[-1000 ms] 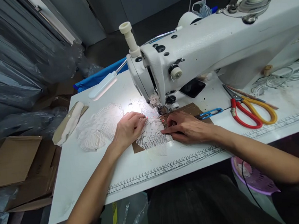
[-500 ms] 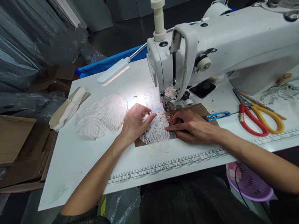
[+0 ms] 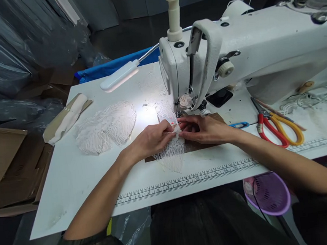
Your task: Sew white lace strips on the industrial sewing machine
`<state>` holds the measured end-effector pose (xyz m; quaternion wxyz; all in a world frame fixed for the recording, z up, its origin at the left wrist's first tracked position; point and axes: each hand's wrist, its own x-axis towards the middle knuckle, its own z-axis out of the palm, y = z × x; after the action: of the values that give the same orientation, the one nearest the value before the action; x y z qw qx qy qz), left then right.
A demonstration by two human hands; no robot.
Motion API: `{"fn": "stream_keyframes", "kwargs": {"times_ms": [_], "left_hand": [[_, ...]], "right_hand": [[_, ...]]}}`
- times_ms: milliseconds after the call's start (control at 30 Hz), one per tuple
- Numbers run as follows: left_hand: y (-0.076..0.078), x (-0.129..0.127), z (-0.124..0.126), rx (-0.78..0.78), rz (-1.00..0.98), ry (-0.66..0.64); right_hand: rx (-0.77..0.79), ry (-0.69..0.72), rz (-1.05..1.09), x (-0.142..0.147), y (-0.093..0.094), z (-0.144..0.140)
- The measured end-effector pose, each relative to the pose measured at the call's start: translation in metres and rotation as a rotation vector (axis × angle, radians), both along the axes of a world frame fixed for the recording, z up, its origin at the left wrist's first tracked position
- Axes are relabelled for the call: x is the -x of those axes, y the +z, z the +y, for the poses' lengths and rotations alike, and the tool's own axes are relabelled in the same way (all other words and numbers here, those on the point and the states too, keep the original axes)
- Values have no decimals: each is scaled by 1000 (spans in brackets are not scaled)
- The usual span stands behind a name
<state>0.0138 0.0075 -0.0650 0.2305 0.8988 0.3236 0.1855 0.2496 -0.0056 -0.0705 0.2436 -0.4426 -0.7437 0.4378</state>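
Observation:
White lace fabric [image 3: 170, 156] lies across the sewing machine's [image 3: 173, 76] bed, partly under the presser foot, its pointed end hanging toward me. My left hand [image 3: 153, 138] is closed, thumb and fingertips pinching the lace from the left. From the right, my right hand [image 3: 204, 129] pinches the same lace with thumb and forefinger, just in front of the needle area. The fingertips of both hands nearly meet. Beneath the fabric a brown board [image 3: 202, 146] shows at the edges. My right hand hides part of the board and the presser foot.
More lace pieces [image 3: 107, 129] lie to the left, beside a tied white bundle [image 3: 68, 119]. At right are red-and-yellow scissors [image 3: 281, 127] and blue thread snips [image 3: 239, 125]. A lamp [image 3: 121, 76] lights the bed. A purple basket [image 3: 285, 203] stands below the table's ruler edge [image 3: 163, 189].
My right hand has moved up and left, from resting flat at the lace's edge to pinching it near my left hand. My left hand has lowered slightly and closed. The view has shifted a little.

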Motion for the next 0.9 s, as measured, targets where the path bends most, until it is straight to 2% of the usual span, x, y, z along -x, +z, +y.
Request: {"fn": "stream_keyframes", "kwargs": {"times_ms": [100, 200, 433, 667, 900], "left_hand": [[-5, 2, 1, 101, -153, 72], [-11, 0, 2, 172, -236, 106], [-16, -6, 2, 381, -408, 163], [-18, -7, 0, 407, -445, 180], [-20, -5, 1, 425, -457, 186]], "right_hand": [[98, -133, 79, 15, -5, 3], [87, -258, 212, 26, -13, 0], [60, -254, 377, 30, -22, -8], [51, -223, 339, 29, -23, -13], [35, -369, 262, 32, -19, -12]]}}
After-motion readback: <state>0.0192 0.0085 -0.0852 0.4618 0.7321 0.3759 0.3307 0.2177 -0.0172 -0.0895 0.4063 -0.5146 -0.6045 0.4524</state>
